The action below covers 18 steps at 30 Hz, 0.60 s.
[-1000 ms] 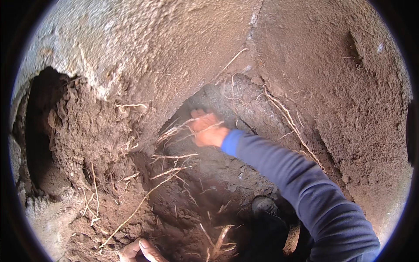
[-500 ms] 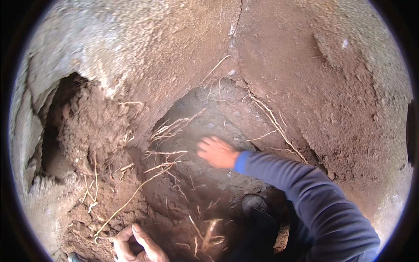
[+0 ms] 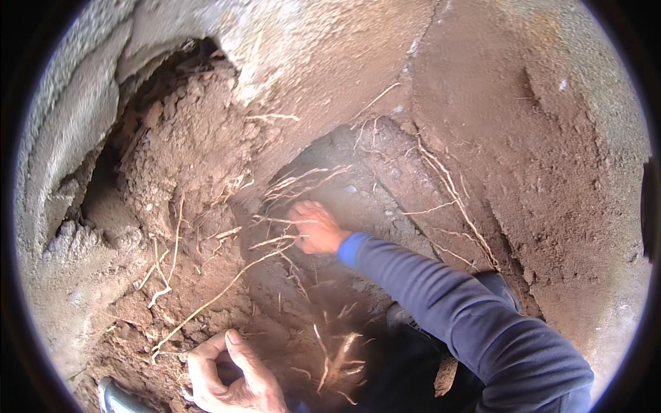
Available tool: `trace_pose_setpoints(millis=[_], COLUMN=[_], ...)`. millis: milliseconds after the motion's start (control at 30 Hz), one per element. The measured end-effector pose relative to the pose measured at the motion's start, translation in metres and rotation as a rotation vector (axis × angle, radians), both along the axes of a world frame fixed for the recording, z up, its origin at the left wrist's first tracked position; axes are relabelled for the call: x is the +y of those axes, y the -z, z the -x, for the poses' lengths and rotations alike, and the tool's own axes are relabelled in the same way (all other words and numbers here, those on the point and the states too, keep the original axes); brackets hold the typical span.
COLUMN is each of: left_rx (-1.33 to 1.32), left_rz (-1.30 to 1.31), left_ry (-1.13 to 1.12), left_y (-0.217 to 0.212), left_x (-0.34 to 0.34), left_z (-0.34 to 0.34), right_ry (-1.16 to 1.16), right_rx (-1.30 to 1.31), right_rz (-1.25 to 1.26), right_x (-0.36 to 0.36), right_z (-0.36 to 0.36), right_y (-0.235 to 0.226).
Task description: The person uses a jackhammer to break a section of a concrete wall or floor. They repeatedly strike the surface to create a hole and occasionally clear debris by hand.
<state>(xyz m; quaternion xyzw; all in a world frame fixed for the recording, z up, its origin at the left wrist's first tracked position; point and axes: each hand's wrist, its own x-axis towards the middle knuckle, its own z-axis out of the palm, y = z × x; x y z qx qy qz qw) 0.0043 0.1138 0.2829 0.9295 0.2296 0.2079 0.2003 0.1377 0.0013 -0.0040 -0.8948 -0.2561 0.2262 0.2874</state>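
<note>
My right hand (image 3: 315, 228), with a blue cuff, reaches into the hollow at the middle. Its fingers look curled, their tips partly hidden. Thin pale roots (image 3: 275, 245) stick out of the earth bank from the left and cross in front of those fingers. Whether it grips soil or a root does not show. Low on the left, my left hand (image 3: 241, 382) is bent with thumb and forefinger curled toward each other. Beside it a long thin root (image 3: 206, 306) runs down the loose soil (image 3: 131, 334). What this hand holds, if anything, is hidden.
A rough wall (image 3: 330, 41) hangs over the hollow, with a dark gap beneath its left part. Long roots (image 3: 454, 193) lie against the right slope. A branching root stub (image 3: 341, 358) stands near my legs. A shiny grey rounded object (image 3: 117, 398) shows at lower left.
My right hand has moved left to the roots, its spread fingers now curled. The view has shifted, so the surroundings appear farther right. My left hand keeps its bent shape.
</note>
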Motion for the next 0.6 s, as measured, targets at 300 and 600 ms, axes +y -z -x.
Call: trace_pose_setpoints(millis=[300, 600], left_rx=[-0.011, -0.046], left_rz=[0.041, -0.057], left_ry=[-0.025, 0.029], left_y=[0.001, 0.002], left_x=[-0.002, 0.0], left_z=[0.002, -0.003], right_ry=[-0.337, -0.077], right_rx=[0.314, -0.378], right_rz=[0.56, 0.494], right_x=[-0.07, -0.071], right_z=[0.051, -0.058], right_y=[-0.063, -0.019])
